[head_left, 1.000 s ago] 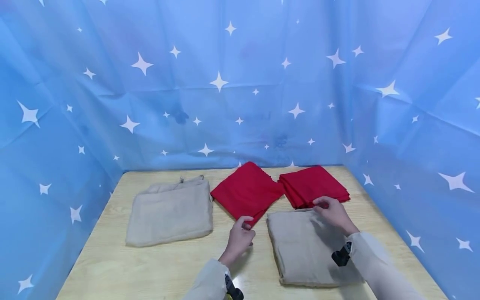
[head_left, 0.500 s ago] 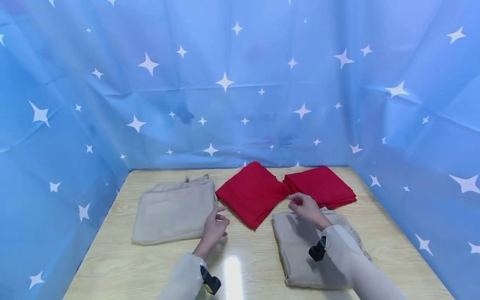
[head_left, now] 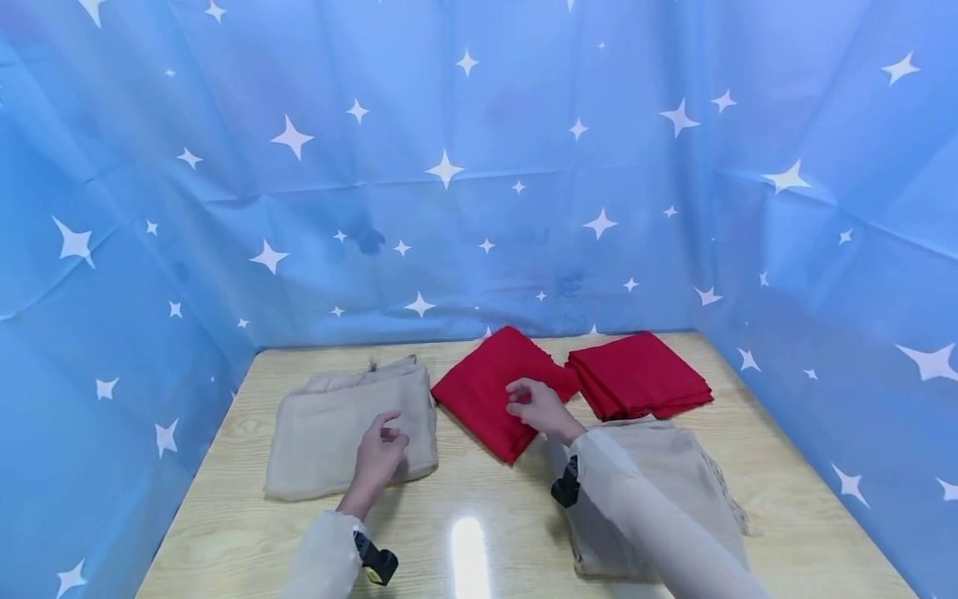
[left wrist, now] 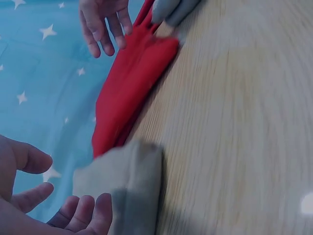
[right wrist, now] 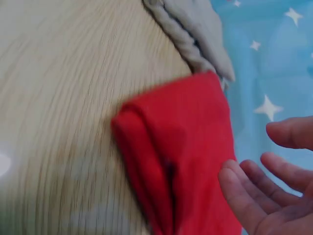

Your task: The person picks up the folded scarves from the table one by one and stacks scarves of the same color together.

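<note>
The right hand (head_left: pixel 544 411) is above the middle red cloth (head_left: pixel 479 384); the left hand (head_left: pixel 378 454), above the beige cloth (head_left: pixel 322 441) left of it. Both are empty, fingers loosely parted; hold them clear of the folds.

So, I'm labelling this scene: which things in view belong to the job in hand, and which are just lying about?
Likely in the job:
left beige cloth, nearest the left hand
middle red cloth, nearest the right hand

Seemingly just lying about, or setting:
right red cloth
right beige cloth
starry blue backdrop
</note>
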`<control>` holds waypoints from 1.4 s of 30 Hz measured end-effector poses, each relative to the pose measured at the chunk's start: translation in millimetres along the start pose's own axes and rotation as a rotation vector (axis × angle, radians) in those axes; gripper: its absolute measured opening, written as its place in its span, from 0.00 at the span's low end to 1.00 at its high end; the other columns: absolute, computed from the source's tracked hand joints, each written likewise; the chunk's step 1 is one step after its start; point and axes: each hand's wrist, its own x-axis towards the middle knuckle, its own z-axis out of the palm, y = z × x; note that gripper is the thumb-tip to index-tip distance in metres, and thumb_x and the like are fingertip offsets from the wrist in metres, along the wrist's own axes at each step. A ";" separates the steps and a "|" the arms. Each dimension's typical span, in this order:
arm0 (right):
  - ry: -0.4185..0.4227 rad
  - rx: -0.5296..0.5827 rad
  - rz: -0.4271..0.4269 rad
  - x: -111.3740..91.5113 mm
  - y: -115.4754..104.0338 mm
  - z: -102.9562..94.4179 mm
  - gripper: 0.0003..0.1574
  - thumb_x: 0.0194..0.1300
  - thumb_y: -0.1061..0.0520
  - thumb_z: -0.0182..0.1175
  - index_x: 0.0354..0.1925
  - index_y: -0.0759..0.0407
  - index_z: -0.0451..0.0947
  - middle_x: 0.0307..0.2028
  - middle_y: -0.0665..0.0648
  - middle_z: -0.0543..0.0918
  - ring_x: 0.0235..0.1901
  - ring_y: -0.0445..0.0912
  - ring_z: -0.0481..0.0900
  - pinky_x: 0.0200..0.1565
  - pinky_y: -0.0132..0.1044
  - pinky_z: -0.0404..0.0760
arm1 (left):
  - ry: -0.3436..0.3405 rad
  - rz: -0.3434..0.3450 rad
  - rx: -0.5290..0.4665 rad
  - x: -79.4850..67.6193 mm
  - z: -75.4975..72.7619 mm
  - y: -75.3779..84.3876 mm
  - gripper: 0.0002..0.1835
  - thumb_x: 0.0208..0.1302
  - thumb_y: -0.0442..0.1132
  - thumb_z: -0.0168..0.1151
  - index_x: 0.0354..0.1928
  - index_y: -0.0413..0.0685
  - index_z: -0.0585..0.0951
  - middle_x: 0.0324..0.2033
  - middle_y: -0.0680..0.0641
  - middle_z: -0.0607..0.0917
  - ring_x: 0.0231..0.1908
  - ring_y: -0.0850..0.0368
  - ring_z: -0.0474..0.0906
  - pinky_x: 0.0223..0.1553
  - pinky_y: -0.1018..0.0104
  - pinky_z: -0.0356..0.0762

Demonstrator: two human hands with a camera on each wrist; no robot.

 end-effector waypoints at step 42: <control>-0.122 -0.174 -0.214 40.3 -41.7 157.2 0.61 0.52 0.40 0.68 0.73 0.61 0.49 0.74 0.66 0.40 0.73 0.59 0.44 0.63 0.53 0.67 | 0.227 -0.072 0.498 34.1 -99.3 -81.0 0.38 0.58 0.48 0.57 0.68 0.38 0.60 0.63 0.23 0.58 0.58 0.23 0.57 0.54 0.32 0.60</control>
